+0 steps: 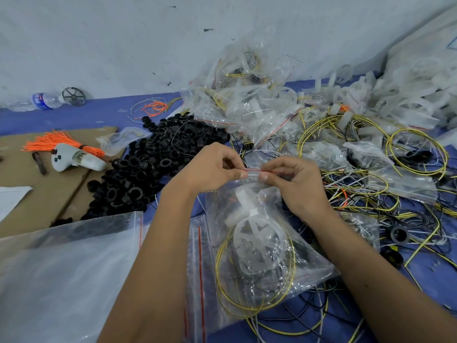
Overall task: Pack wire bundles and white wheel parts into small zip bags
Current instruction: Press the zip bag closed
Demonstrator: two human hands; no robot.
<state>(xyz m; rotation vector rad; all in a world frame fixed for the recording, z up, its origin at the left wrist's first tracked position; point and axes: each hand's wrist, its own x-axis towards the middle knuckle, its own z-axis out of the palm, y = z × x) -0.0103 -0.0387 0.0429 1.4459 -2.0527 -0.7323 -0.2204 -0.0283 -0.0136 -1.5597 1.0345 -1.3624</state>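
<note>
Sprawling across the blue table (103, 115) lies a black ring heap (153, 164); nearer, the zip bag (259, 243) holds a white wheel (254, 233) and yellow wire coil (247, 300), left hand (210, 169) and right hand (294, 181) both pinching its red seal strip (254, 171).

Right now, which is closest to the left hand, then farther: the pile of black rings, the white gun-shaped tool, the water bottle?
From the left hand:
1. Pile of black plastic rings, just left of it.
2. White gun-shaped tool, farther left on cardboard.
3. Clear plastic water bottle, far left by the wall.

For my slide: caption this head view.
Both hands pinch shut a clear zip bag holding a white wheel.
</note>
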